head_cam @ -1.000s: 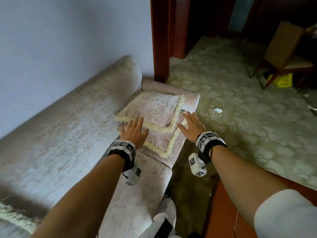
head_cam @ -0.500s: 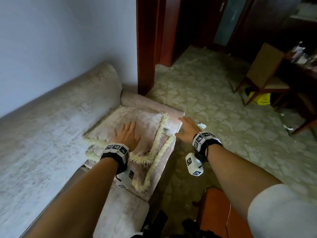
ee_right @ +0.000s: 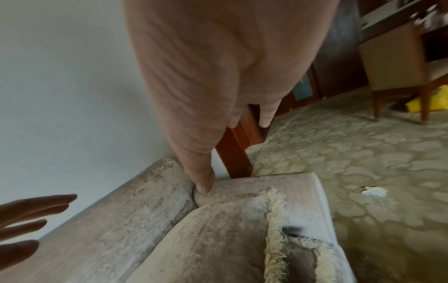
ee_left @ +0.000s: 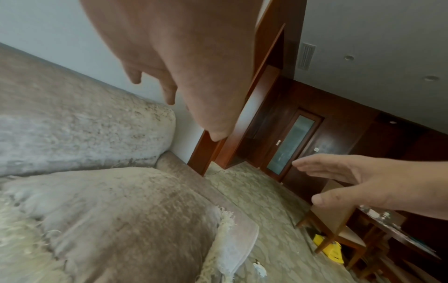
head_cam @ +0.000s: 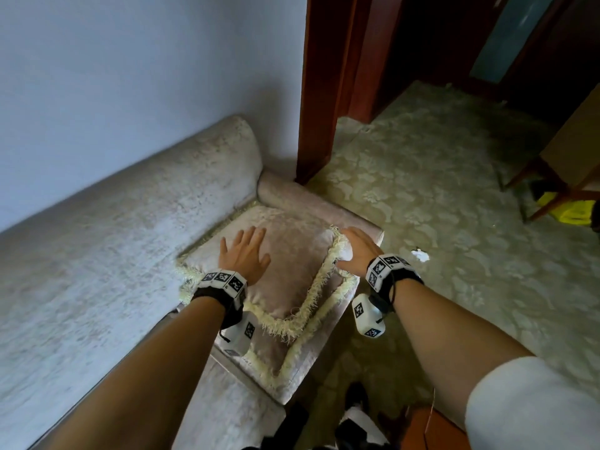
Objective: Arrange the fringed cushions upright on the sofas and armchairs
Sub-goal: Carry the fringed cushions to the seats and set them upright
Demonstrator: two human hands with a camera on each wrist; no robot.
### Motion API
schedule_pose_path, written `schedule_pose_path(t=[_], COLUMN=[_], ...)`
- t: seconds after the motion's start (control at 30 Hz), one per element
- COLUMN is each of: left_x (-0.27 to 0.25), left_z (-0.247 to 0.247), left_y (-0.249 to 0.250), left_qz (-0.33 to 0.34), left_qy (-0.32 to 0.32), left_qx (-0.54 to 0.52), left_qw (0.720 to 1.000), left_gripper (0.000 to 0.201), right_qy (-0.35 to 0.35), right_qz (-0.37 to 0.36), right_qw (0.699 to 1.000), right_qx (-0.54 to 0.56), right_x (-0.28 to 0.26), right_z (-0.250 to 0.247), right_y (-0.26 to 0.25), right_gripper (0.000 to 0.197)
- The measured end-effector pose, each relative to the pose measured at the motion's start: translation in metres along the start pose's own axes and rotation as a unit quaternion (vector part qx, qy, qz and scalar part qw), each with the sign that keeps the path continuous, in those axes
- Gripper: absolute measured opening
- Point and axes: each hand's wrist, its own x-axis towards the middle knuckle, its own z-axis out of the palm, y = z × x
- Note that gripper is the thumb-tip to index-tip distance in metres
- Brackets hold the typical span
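Two pinkish cushions with cream fringe lie flat and stacked at the end of the sofa (head_cam: pixel 130 254), against its armrest (head_cam: pixel 308 203). The top cushion (head_cam: pixel 292 274) sits askew on the lower cushion (head_cam: pixel 268 349). My left hand (head_cam: pixel 245 251) is spread, fingers straight, over the middle of the top cushion. My right hand (head_cam: pixel 357 251) is at that cushion's right fringed edge, fingers extended. In the wrist views the left hand (ee_left: pixel 169 57) and the right hand (ee_right: pixel 218 76) hover a little above the cushion (ee_left: pixel 121 210) (ee_right: pixel 218 239), gripping nothing.
A red-brown wooden door frame (head_cam: pixel 328 92) stands just beyond the armrest. Patterned carpet (head_cam: pixel 454 222) spreads to the right, with a white scrap (head_cam: pixel 420 254) on it. A wooden chair (head_cam: pixel 568 157) with a yellow thing (head_cam: pixel 571 209) under it stands far right.
My left hand slid forward from the cushion's near fringe to its middle. My right hand came in from beside the sofa edge to the top cushion's right fringe.
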Motion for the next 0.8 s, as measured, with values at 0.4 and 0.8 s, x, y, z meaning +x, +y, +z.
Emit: schedule_pose_path(t=[0.4, 0.8], left_x=[0.029, 0.034], left_z=[0.024, 0.066], left_y=[0.012, 0.079], left_qz=[-0.171, -0.274], left_qy=[-0.015, -0.003], left_qx=[-0.007, -0.017], left_qw=[0.985, 0.962], left_gripper=[0.067, 0.068], right_qy=[-0.104, -0.197], right_qz=[-0.126, -0.229], right_qw=[0.986, 0.950], right_qx=[-0.033, -0.075], right_x=[0.118, 0.167], right_z=[0.029, 0.036], right_y=[0.029, 0.076], right_gripper=[0.078, 0.067])
